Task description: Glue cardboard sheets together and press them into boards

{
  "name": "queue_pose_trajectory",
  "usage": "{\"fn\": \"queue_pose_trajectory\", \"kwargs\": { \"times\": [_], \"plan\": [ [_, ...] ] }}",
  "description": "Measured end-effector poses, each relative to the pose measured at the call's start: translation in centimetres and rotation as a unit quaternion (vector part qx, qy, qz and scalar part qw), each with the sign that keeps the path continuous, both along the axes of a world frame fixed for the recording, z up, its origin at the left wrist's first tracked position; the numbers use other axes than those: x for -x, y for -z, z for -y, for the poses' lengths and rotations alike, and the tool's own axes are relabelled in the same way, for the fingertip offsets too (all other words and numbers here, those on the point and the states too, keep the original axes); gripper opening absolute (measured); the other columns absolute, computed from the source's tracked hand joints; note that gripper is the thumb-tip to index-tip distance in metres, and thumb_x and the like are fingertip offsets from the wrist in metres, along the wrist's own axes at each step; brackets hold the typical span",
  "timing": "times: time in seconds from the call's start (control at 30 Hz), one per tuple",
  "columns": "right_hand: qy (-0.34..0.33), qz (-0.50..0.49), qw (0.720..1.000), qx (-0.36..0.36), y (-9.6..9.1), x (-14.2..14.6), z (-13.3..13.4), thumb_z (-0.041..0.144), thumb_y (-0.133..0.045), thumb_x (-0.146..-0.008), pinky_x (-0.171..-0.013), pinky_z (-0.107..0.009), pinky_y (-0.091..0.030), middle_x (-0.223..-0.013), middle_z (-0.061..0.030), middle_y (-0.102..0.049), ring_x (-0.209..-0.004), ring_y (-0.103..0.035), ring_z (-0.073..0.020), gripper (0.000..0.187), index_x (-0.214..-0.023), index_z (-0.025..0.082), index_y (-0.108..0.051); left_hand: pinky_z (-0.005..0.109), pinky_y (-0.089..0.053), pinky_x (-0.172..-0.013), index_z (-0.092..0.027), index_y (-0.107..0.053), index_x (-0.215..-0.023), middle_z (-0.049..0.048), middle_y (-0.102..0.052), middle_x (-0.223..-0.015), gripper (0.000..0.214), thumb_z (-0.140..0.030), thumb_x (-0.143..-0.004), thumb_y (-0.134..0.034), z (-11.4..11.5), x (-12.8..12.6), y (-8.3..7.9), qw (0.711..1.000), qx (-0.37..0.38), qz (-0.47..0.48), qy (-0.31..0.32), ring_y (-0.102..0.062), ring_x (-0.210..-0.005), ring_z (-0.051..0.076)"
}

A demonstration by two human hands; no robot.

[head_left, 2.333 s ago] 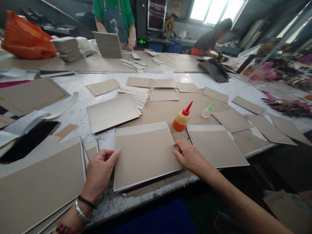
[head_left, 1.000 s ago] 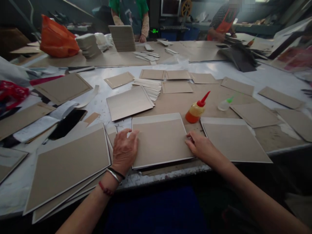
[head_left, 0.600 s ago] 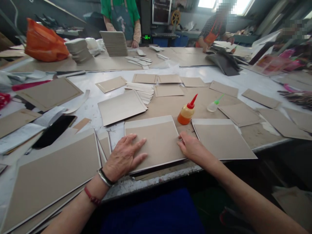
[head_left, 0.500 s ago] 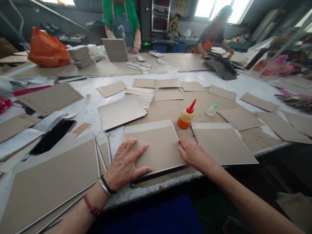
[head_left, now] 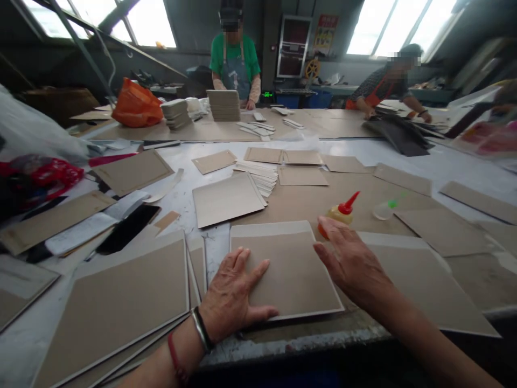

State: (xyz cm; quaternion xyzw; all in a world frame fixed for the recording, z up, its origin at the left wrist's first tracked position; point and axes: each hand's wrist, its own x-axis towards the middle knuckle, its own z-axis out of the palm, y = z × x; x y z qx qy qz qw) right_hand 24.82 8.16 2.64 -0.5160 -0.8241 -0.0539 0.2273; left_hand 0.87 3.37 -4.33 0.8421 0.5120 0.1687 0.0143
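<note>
My left hand (head_left: 236, 293) lies with spread fingers on the left part of a grey-brown cardboard panel (head_left: 291, 269), which has a paler strip along its far edge. My right hand (head_left: 351, 261) is above the panel's right edge, fingers stretched and thumb apart, holding nothing that I can see. Just beyond its fingertips stands a squeeze bottle (head_left: 336, 214) of orange liquid with a red nozzle. The hand covers part of the bottle; whether they touch, I cannot tell. A second cardboard panel (head_left: 428, 285) lies to the right, partly behind my right forearm.
Large stacked boards (head_left: 129, 302) lie at left, near a black phone (head_left: 129, 229). A small bottle with a green tip (head_left: 383, 210) stands at right. Several cardboard pieces (head_left: 302, 176) lie farther back. Two people work across the table, by an orange bag (head_left: 137, 105) and dark sheets (head_left: 398, 132).
My right hand has left the panel's right edge, lifting and opening toward the bottle. My left hand stays on the panel. The whole view has shifted as my head moved.
</note>
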Motion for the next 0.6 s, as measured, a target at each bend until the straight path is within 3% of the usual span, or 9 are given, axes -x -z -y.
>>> {"fn": "queue_pose_trajectory", "kwargs": {
  "times": [0.07, 0.17, 0.27, 0.33, 0.5, 0.6],
  "plan": [
    [-0.034, 0.011, 0.999, -0.031, 0.5, 1.6, -0.2, 0.045, -0.025, -0.091, -0.101, -0.047, -0.027, -0.136, -0.0195, -0.035, -0.128, -0.026, -0.0291, 0.057, -0.132, 0.006, -0.035, 0.054, -0.031, -0.097, -0.027, -0.046, -0.125, 0.015, -0.035, -0.128, 0.081, -0.075, -0.06, -0.052, 0.0, -0.1, -0.1, 1.0, 0.019, 0.01, -0.006, -0.03, -0.121, 0.038],
    [-0.062, 0.055, 0.997, -0.006, 3.5, 3.5, -0.3, 0.045, -0.03, -0.089, -0.104, -0.05, -0.02, -0.144, -0.0146, -0.023, -0.133, -0.014, -0.0279, 0.059, -0.138, 0.012, -0.027, 0.054, -0.03, -0.098, -0.029, -0.044, -0.126, 0.0143, -0.035, -0.129, 0.083, -0.075, -0.058, -0.052, 0.0, -0.2, 0.1, 0.999, 0.039, 0.027, -0.014, -0.028, -0.123, 0.038],
    [-0.119, 0.116, 0.984, 0.061, 7.2, 4.2, -0.4, 0.045, -0.035, -0.088, -0.105, -0.048, -0.021, -0.142, -0.0127, -0.028, -0.131, -0.02, -0.0257, 0.057, -0.137, 0.016, -0.031, 0.053, -0.029, -0.099, -0.031, -0.044, -0.126, 0.013, -0.035, -0.13, 0.082, -0.076, -0.057, -0.052, 0.2, -0.3, 0.5, 0.998, 0.036, 0.051, -0.024, -0.029, -0.124, 0.037],
    [-0.117, 0.132, 0.981, 0.08, 8.8, 4.0, -0.5, 0.047, -0.036, -0.088, -0.105, -0.048, -0.021, -0.142, -0.0125, -0.028, -0.131, -0.022, -0.0262, 0.058, -0.137, 0.017, -0.032, 0.052, -0.03, -0.099, -0.033, -0.044, -0.125, 0.012, -0.036, -0.131, 0.082, -0.077, -0.057, -0.051, 0.3, -0.2, 0.8, 0.998, 0.007, 0.062, -0.029, -0.03, -0.123, 0.036],
    [-0.12, 0.121, 0.985, 0.021, 11.0, 3.1, -1.4, 0.05, -0.038, -0.087, -0.101, -0.047, -0.028, -0.14, -0.0101, -0.031, -0.127, -0.03, -0.0273, 0.058, -0.137, 0.023, -0.03, 0.041, -0.042, -0.09, -0.033, -0.037, -0.13, 0.0119, -0.048, -0.124, 0.081, -0.077, -0.062, -0.046, -0.6, 0.9, 2.8, 0.989, -0.147, -0.001, 0.02, -0.044, -0.115, 0.031],
    [-0.147, 0.109, 0.983, -0.019, 12.8, 2.5, -2.7, 0.053, -0.042, -0.084, -0.097, -0.045, -0.034, -0.138, -0.0089, -0.034, -0.124, -0.036, -0.0282, 0.06, -0.136, 0.026, -0.03, 0.032, -0.047, -0.083, -0.036, -0.038, -0.129, 0.0071, -0.057, -0.116, 0.062, -0.063, -0.073, -0.049, -2.2, 0.9, 4.9, 0.98, -0.19, -0.056, -0.011, -0.055, -0.105, 0.024]
  ]
}}
